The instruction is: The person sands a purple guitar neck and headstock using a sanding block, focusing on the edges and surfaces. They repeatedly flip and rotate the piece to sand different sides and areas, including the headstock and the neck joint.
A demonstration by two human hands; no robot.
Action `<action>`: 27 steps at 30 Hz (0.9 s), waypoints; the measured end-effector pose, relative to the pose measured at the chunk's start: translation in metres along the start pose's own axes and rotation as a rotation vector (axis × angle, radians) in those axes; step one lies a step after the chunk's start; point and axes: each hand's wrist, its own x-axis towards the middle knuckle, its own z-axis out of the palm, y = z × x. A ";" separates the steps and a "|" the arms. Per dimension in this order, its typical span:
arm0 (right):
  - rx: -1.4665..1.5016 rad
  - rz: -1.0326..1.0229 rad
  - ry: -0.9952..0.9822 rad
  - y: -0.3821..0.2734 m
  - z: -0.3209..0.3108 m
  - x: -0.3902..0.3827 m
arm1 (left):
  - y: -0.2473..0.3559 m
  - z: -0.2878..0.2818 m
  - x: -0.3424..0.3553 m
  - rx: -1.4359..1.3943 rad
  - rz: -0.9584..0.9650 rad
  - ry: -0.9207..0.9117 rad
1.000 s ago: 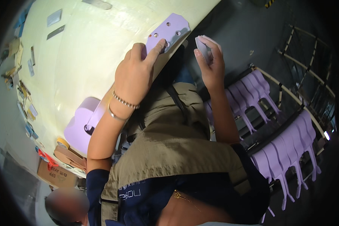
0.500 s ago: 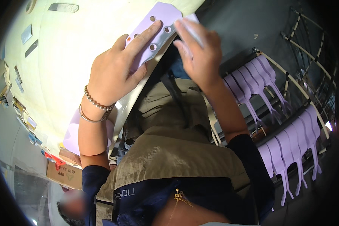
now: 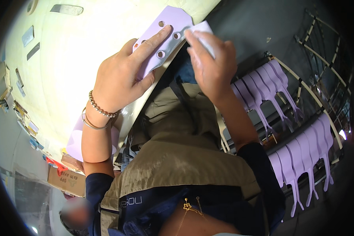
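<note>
A lilac flat piece with several round holes [image 3: 161, 36] lies slanted along the edge of the pale table, a grey smeared band running down its right side. My left hand [image 3: 124, 74] holds it, index finger stretched across its top and thumb at its near edge. Beside its right edge, my right hand [image 3: 214, 65] pinches a thin, pale, flat pad [image 3: 205, 34]. What the pad is made of cannot be made out, as motion blurs it. The pad's corner is close to the grey band; whether they touch is unclear.
Several lilac strips with forked ends [image 3: 259, 84] hang over a rack [image 3: 297, 76] at the right. Another lilac piece [image 3: 75, 139] rests near my left forearm. Flat tools [image 3: 67, 9] lie on the table [image 3: 82, 35]. A cardboard box [image 3: 69, 180] and a person [image 3: 75, 214] are at lower left.
My right hand and its pad have shifted slightly right and toward me. The holed piece sits a little lower in view, still under my left hand.
</note>
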 end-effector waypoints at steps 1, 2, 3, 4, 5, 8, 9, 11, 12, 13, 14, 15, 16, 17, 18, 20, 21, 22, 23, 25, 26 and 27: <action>0.023 -0.011 -0.007 -0.002 -0.003 -0.001 | 0.000 0.000 0.000 -0.001 0.002 0.002; 0.046 -0.015 -0.021 -0.005 -0.005 -0.003 | -0.001 0.000 -0.001 0.000 0.000 -0.006; 0.031 -0.018 -0.006 -0.001 -0.003 -0.002 | -0.001 -0.002 0.000 0.001 -0.002 -0.014; 0.015 -0.022 0.009 0.008 0.001 0.002 | -0.002 -0.002 -0.001 0.002 -0.004 -0.022; -0.001 -0.034 0.030 0.014 0.003 0.007 | -0.001 -0.002 -0.001 0.002 -0.003 -0.015; 0.020 -0.016 -0.029 -0.005 -0.008 0.002 | 0.000 0.001 -0.001 0.008 0.007 -0.004; 0.036 0.000 -0.059 -0.009 -0.011 -0.002 | 0.000 -0.001 0.000 -0.001 -0.025 -0.033; 0.024 -0.024 -0.004 0.003 -0.003 0.001 | 0.004 -0.006 0.001 -0.023 -0.092 -0.086; 0.000 -0.028 0.021 0.008 0.001 0.004 | 0.004 -0.005 0.000 -0.020 -0.091 -0.084; -0.024 -0.033 0.046 0.010 0.002 0.006 | 0.004 -0.005 -0.001 -0.016 -0.090 -0.082; -0.068 0.000 -0.006 0.001 -0.002 0.005 | 0.004 -0.006 0.000 -0.010 -0.088 -0.075; -0.060 0.024 -0.023 -0.007 -0.005 0.001 | 0.004 -0.005 0.000 -0.007 -0.083 -0.071; -0.052 0.049 -0.041 -0.014 -0.008 -0.002 | 0.004 -0.005 0.001 -0.005 -0.078 -0.068; -0.043 0.074 -0.071 -0.018 -0.010 -0.006 | 0.004 -0.004 -0.001 -0.012 -0.080 -0.068; -0.052 0.050 -0.030 -0.010 -0.005 -0.006 | 0.002 -0.003 -0.002 -0.007 -0.048 -0.049; -0.091 0.042 -0.004 -0.007 0.000 0.002 | -0.006 -0.001 -0.002 0.010 0.020 -0.005; -0.109 0.037 0.014 -0.007 0.002 0.006 | -0.005 0.000 -0.002 0.010 0.013 -0.006; -0.142 0.054 -0.050 -0.015 -0.005 0.002 | -0.004 0.001 -0.002 0.011 0.007 -0.007; -0.116 0.044 -0.043 -0.017 -0.006 0.000 | -0.003 0.001 -0.003 0.011 0.003 -0.012; -0.062 0.024 -0.028 -0.018 -0.006 -0.004 | -0.003 -0.001 -0.002 0.016 -0.001 -0.017; -0.125 -0.003 0.011 -0.009 -0.002 0.001 | -0.004 -0.001 -0.002 0.018 0.001 -0.011; -0.139 -0.001 0.002 -0.009 -0.002 0.002 | -0.004 -0.001 -0.002 0.021 0.004 -0.006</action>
